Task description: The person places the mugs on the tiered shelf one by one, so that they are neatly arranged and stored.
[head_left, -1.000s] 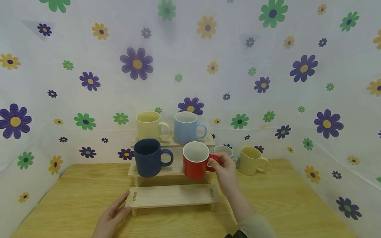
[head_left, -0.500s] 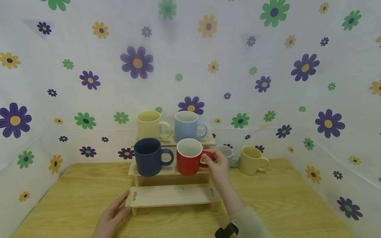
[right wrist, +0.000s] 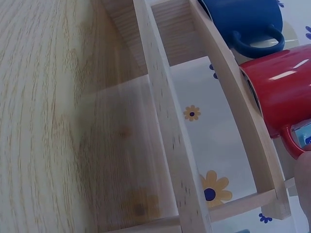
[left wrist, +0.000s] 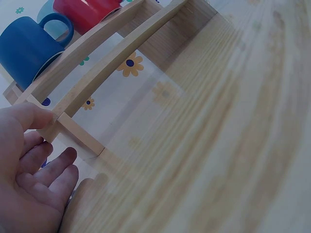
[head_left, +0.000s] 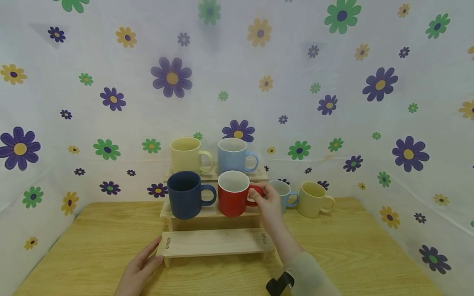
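Note:
My right hand pinches the handle of a red mug, white inside and upright at the middle step of a three-step wooden rack. In the right wrist view the base of the red mug meets the step's edge. A dark blue mug stands left of it on that step. On the top step are a pale yellow mug and a light blue mug. My left hand holds the left end of the lowest step, thumb at its front corner.
Right of the rack on the wooden table, another light blue mug stands partly behind my right hand. Beside it is a second yellow mug. A flower-patterned white curtain encloses the back and sides.
My right hand has carried the red mug left and slightly up, closer to the dark blue mug, with little motion in the last half second. My left hand stays at the rack.

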`<state>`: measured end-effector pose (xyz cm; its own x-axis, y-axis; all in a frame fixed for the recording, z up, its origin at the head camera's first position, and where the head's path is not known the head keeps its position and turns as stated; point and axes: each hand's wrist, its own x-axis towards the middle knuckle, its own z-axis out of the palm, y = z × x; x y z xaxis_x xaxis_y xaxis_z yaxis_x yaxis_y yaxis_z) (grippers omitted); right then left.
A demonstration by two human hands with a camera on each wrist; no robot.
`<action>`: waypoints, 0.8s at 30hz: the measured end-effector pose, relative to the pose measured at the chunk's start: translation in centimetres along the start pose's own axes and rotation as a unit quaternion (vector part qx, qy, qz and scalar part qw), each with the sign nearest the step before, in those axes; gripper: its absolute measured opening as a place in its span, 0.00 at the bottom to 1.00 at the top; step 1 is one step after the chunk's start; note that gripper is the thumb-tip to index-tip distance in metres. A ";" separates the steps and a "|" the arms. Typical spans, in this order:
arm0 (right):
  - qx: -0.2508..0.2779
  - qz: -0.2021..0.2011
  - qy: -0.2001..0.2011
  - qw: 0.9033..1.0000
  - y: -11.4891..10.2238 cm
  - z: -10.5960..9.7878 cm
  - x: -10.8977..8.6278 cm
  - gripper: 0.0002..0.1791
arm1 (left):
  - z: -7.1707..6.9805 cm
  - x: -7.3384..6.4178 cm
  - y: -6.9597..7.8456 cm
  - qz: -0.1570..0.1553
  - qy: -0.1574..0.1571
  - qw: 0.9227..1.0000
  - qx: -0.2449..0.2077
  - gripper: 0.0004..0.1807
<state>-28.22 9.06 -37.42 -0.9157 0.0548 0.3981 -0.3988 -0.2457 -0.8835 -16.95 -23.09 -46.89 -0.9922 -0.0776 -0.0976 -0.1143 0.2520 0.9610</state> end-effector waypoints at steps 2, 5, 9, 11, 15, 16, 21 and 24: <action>-0.005 0.002 0.000 1.000 0.0 0.0 0.1 0.06 | 0.0 0.0 0.0 -0.001 0.000 1.000 -0.001 0.38; -0.015 0.009 0.001 1.000 0.0 0.0 0.2 0.05 | 0.0 0.0 0.0 -0.003 0.000 1.000 -0.003 0.39; -0.025 0.018 0.002 1.000 0.1 -0.1 0.3 0.06 | 0.0 0.0 0.0 0.000 -0.002 1.000 -0.004 0.38; -0.028 0.024 0.004 0.999 0.1 -0.1 0.4 0.06 | 0.0 0.0 0.0 0.002 -0.003 1.000 -0.004 0.38; -0.036 0.034 0.004 0.999 0.0 -0.1 0.4 0.06 | 0.0 0.0 0.1 0.005 -0.001 1.000 -0.005 0.38; -0.035 0.035 0.002 0.999 0.0 -0.1 0.5 0.06 | 0.0 0.0 0.1 0.005 -0.001 1.000 -0.005 0.38; -0.050 0.044 -0.008 0.998 -0.2 -0.2 0.5 0.08 | 0.0 0.0 0.1 0.007 0.002 1.000 -0.008 0.37; -0.077 0.044 -0.027 0.996 -0.2 -0.6 0.4 0.11 | 0.0 -0.1 0.1 0.008 0.003 1.000 -0.006 0.37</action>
<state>-28.55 9.69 -37.17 -0.9452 -0.0129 0.3261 -0.3235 -0.0956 -0.9414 -16.90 -23.08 -46.80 -0.9935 -0.0791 -0.0816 -0.0985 0.2420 0.9653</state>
